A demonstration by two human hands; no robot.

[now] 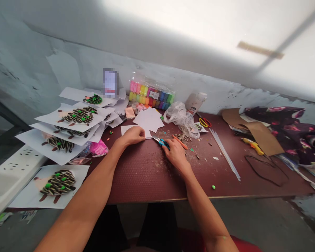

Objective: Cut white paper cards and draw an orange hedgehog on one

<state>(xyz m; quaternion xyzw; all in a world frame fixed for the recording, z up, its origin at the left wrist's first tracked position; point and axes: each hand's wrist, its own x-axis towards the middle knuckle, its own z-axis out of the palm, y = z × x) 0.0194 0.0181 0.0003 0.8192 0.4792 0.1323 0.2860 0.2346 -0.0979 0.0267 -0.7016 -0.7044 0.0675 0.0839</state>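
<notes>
My left hand (133, 136) is closed, its fingertips pinching the near edge of a small white paper (128, 130) that lies on the table. In my right hand (175, 152) is a blue utility knife (162, 142), held low over the tabletop. Its blade points left, close to the paper and apart from my left fingers. An orange tool (180, 142), partly hidden by my right fingers, lies just beyond that hand. More white sheets (149, 119) rest behind the small paper. Beyond my right hand is a pile of striped sunflower seeds (185, 135).
Stacked at left are sheets with seed hedgehogs (78, 116), beside a power strip (15, 168). Colored clay packs (151, 94), a plastic bag (177, 113) and a paper cup (196, 102) stand behind. Scissors (205, 122), glue sticks (225, 154) and a glue gun (254, 146) lie right.
</notes>
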